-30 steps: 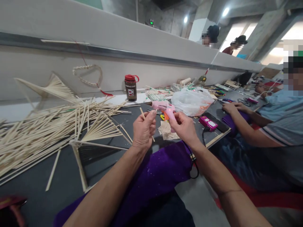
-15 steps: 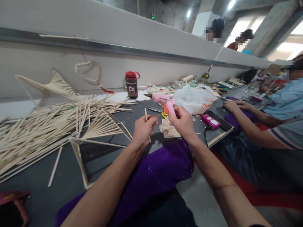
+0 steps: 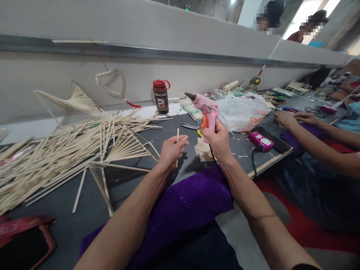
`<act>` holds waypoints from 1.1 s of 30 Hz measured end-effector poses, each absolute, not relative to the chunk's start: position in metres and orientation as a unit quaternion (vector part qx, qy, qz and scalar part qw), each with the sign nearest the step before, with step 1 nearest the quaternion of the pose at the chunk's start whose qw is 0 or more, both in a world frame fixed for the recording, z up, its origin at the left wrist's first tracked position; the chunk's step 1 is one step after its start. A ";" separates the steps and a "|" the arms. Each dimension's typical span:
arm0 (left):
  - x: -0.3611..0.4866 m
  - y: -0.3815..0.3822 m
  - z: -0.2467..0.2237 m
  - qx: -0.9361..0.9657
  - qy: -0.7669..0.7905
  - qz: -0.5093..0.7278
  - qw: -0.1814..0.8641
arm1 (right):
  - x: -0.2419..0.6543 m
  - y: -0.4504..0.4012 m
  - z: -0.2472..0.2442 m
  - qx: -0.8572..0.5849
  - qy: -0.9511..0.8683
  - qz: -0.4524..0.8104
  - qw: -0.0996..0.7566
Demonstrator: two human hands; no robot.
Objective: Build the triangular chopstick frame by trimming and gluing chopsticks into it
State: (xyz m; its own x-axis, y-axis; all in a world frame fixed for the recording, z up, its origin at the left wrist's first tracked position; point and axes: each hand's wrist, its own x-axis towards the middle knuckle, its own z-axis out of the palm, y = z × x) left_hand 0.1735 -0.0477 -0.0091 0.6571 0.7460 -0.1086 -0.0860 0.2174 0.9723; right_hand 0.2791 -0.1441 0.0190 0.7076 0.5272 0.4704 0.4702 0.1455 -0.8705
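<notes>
My left hand (image 3: pixel 172 150) is closed round a short pale wooden stick (image 3: pixel 177 134), which stands nearly upright between thumb and fingers. In my right hand (image 3: pixel 219 139) is a pink hot glue gun (image 3: pixel 206 107) with an orange trigger, its dark nozzle pointing up and left. Nozzle and stick are apart. Beneath the glue gun lie a crumpled beige cloth or paper (image 3: pixel 204 150) and pliers (image 3: pixel 189 126). Left of my left hand, a fan-like structure of sticks (image 3: pixel 128 148) rests on the table. Purple cloth (image 3: pixel 194 206) covers my lap.
A big heap of loose sticks (image 3: pixel 56 161) fills the table's left side. A red-lidded bottle (image 3: pixel 161 98) stands by the wall, near a plastic bag (image 3: pixel 244 112). At right are a magenta device (image 3: pixel 260 141) with a cable and a co-worker's hands (image 3: pixel 285 119).
My right hand has raised the glue gun slightly and turned it, so its nozzle tilts higher. My left hand still holds the stick. The camera view has shifted.
</notes>
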 end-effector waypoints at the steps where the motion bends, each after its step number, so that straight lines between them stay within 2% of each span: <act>1: 0.173 -0.049 -0.009 0.560 0.292 0.282 0.723 | 0.279 -0.145 0.020 -0.666 -0.387 0.001 0.637; 8: 0.173 -0.058 -0.012 0.592 0.275 0.265 0.710 | 0.267 -0.164 0.048 -0.746 -0.422 -0.202 0.474; 15: 0.172 -0.062 -0.013 0.635 0.304 0.264 0.659 | 0.278 -0.160 0.060 -0.711 -0.407 -0.264 0.509; 24: 0.171 -0.071 -0.004 0.627 0.277 0.261 0.680 | 0.293 -0.174 0.055 -0.757 -0.407 -0.183 0.477; 26: 0.171 -0.072 -0.001 0.599 0.260 0.267 0.709 | 0.291 -0.175 0.053 -0.743 -0.426 -0.144 0.496; 29: 0.170 -0.070 0.004 0.565 0.227 0.281 0.742 | 0.285 -0.173 0.051 -0.680 -0.448 -0.088 0.573; 31: 0.167 -0.067 0.008 0.607 0.204 0.306 0.705 | 0.281 -0.169 0.049 -0.633 -0.444 -0.064 0.631; 33: 0.160 -0.065 0.014 0.680 0.185 0.341 0.622 | 0.278 -0.164 0.046 -0.599 -0.425 -0.057 0.676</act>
